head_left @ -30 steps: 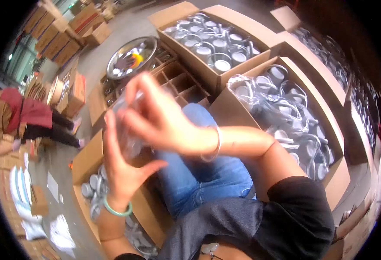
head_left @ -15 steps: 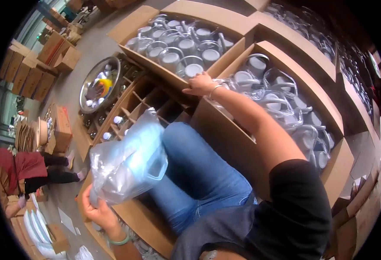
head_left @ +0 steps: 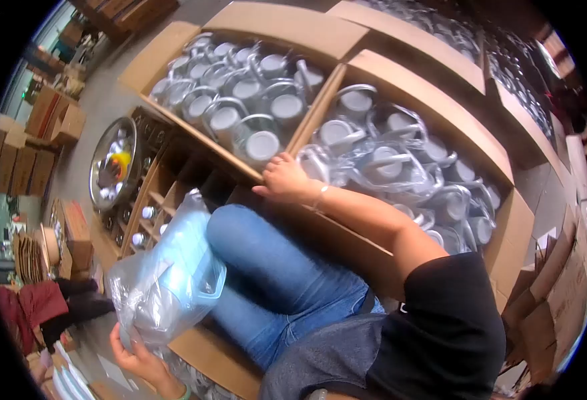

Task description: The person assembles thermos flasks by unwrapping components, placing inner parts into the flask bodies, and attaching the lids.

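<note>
Jug (head_left: 185, 260), light blue, lies in a clear bag (head_left: 128, 283) just beyond the left hand (head_left: 140, 363), beside the knee (head_left: 240, 230); it could tip or slip, since the hand seems to grip only the bag's edge. That thumb and fingers pinch the plastic. The right hand (head_left: 285, 181), loosely open, rests at a box (head_left: 203, 145) corner, jars (head_left: 262, 145) just past its fingers

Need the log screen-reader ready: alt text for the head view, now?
Left hand holds a clear bag with a light-blue jug inside; right hand is where two open cartons of jugs meet. A metal bowl sits farther left.
</note>
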The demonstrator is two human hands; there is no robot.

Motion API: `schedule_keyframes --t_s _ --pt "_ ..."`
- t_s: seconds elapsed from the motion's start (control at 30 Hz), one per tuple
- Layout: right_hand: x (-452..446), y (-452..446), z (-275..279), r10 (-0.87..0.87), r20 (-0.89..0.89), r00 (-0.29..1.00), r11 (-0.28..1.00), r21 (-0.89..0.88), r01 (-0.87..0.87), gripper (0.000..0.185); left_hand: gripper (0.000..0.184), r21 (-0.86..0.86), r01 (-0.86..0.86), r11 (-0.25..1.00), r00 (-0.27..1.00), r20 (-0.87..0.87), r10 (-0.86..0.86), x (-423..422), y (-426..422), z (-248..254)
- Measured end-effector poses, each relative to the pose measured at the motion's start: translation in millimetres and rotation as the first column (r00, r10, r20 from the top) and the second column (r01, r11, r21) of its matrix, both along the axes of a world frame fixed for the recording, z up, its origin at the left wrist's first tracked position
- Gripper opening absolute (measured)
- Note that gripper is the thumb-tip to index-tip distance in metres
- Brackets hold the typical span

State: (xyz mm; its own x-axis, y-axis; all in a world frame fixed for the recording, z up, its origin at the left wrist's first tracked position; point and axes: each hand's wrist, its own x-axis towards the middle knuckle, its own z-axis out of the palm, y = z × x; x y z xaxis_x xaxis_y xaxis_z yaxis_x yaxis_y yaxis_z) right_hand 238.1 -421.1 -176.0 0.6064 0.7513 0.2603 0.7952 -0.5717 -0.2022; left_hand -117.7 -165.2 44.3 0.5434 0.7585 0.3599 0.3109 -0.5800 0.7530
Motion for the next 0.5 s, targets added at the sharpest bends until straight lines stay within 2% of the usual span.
schedule_keyframes --t_s 0.07,0.23,0.3,0.37,0.4,0.43,0.47,0.5 --pt "-2 -7 -4 0.017 0.001 1.000 1.000 0.026 -0.017 0.050 0.025 -0.118 -0.015 0.993 0.997 0.079 0.024 7 4 0" --pt "-6 -29 -3 0.040 -0.052 0.998 0.999 0.001 -0.040 0.047 0.027 -0.161 -0.128 0.979 0.989 0.053 0.138 11 43 -15" --pt "3 -32 -3 0.050 -0.082 0.995 0.999 -0.006 -0.051 0.045 0.028 -0.196 -0.157 0.968 0.978 0.109 0.180 20 58 -18" --pt "15 -32 -5 0.090 -0.184 0.979 0.994 -0.043 -0.100 0.044 0.025 -0.145 -0.196 0.970 0.975 0.074 0.208 23 72 -22" --pt "33 -25 8 0.122 -0.240 0.963 0.984 -0.096 -0.149 0.044 0.033 -0.084 -0.201 0.976 0.979 0.031 0.204 19 81 -25" --pt "46 -18 25 -0.258 -0.513 0.818 0.952 -0.280 0.125 0.046 0.040 -0.021 -0.202 0.979 0.979 -0.012 0.201 11 87 -28" --pt "71 -25 0 -0.137 -0.297 0.945 0.991 -0.041 0.130 0.038 0.040 -0.116 -0.173 0.978 0.981 0.072 0.182 6 92 -34" --pt "94 -20 4 -0.101 -0.276 0.956 0.969 0.193 0.158 0.026 0.040 -0.118 -0.176 0.977 0.981 0.066 0.184 21 82 -26"
